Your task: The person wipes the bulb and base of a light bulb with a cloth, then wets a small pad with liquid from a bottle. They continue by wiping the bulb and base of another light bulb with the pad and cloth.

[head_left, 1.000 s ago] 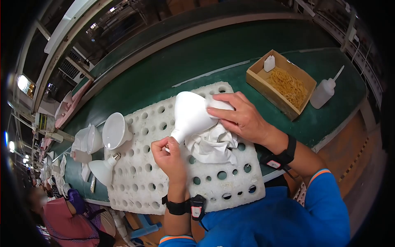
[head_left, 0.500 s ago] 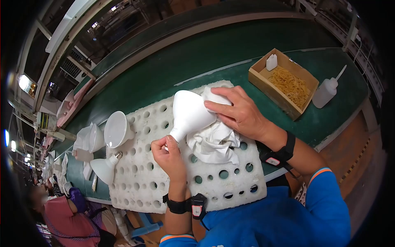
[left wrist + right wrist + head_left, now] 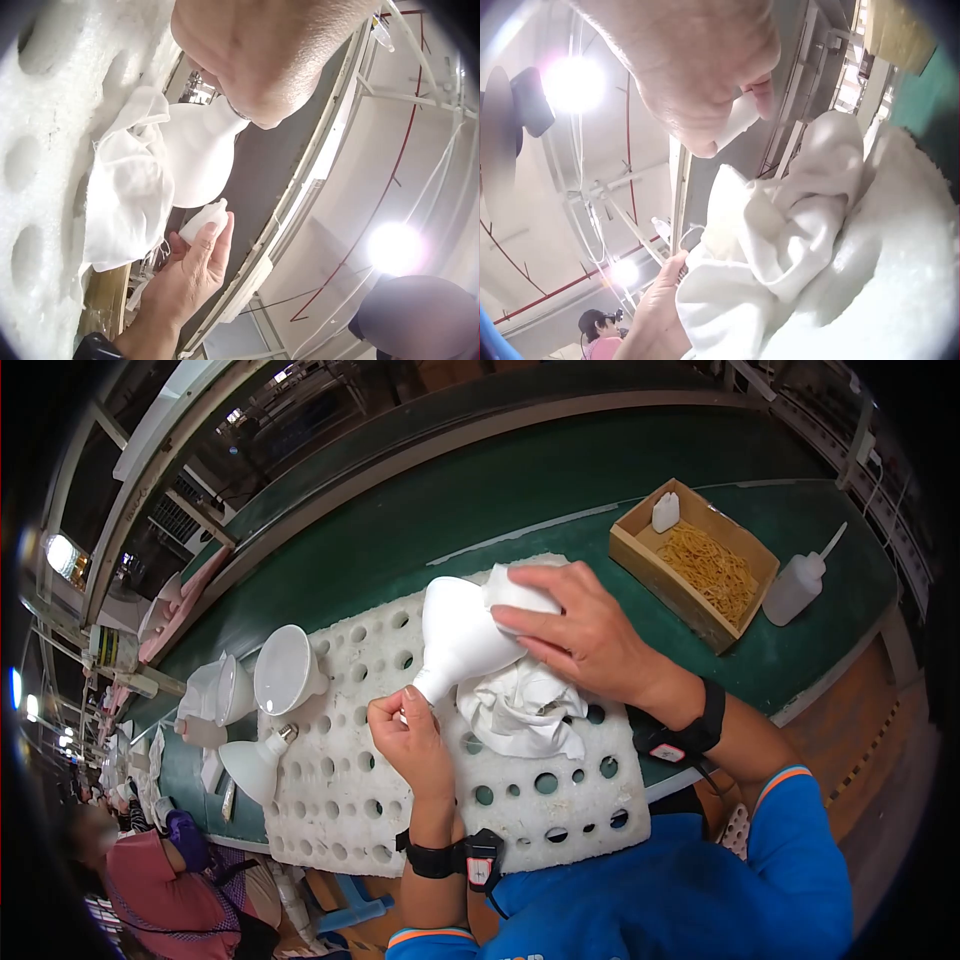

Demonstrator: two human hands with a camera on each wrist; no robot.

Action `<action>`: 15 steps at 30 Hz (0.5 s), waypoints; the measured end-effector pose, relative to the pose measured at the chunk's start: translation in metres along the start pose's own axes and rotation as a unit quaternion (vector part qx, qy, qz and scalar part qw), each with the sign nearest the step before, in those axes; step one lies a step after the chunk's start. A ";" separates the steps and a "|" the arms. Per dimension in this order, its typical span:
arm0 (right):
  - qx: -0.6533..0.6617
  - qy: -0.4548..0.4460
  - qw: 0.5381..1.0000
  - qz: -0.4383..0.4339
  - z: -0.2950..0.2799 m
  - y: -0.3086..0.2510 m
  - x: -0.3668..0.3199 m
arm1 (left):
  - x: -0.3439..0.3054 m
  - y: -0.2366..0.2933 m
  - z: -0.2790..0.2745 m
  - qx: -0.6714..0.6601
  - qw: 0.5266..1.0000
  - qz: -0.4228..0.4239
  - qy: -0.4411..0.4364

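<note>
Over the foam board on its far part, the left hand pinches the white lamp by its stem — best kept steady, with light pressure from the small white item the right hand grips near the rim.

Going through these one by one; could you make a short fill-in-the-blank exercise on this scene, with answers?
1. The left hand grips the white bulb by its ____ (narrow or wide) end.
2. The crumpled cloth lies on a white board pierced with round ____.
3. In the head view, the spouted bottle is to the ____ of the wooden box.
4. The board lies on a ____-coloured tabletop.

Missing words: narrow; holes; right; green.
</note>
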State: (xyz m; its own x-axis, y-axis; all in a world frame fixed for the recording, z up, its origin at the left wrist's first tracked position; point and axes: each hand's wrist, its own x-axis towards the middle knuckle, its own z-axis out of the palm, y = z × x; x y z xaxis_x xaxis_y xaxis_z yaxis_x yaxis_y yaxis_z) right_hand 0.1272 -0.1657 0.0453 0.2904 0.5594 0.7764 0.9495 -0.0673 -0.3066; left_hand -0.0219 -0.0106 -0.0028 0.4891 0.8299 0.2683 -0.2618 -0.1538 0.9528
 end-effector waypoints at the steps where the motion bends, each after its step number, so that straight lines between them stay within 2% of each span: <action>1: -0.001 -0.009 1.000 -0.005 0.005 0.001 -0.004 | 0.000 0.000 0.000 -0.001 1.000 -0.004 0.001; 6: 0.010 -0.062 0.998 -0.006 0.003 0.006 -0.028 | 0.001 0.010 0.000 -0.015 0.998 -0.068 0.012; 9: 0.010 -0.071 0.997 0.023 -0.002 0.013 -0.038 | 0.003 0.011 0.000 -0.030 0.996 -0.085 0.019; 13: 0.017 -0.022 0.996 0.086 -0.019 0.006 -0.009 | 0.002 0.011 0.000 -0.037 0.995 -0.086 0.018; 15: 0.026 -0.010 0.998 0.065 -0.017 -0.001 0.006 | 0.002 0.010 0.001 -0.026 0.996 -0.083 0.025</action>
State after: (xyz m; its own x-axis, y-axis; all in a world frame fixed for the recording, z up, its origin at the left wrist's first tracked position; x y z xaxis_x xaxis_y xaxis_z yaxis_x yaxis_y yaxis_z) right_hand 0.1302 -0.1765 0.0595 0.4074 0.5651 0.7175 0.8965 -0.0978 -0.4320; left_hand -0.0231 -0.0108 0.0078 0.4878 0.8674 0.0981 -0.2240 0.0157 0.9745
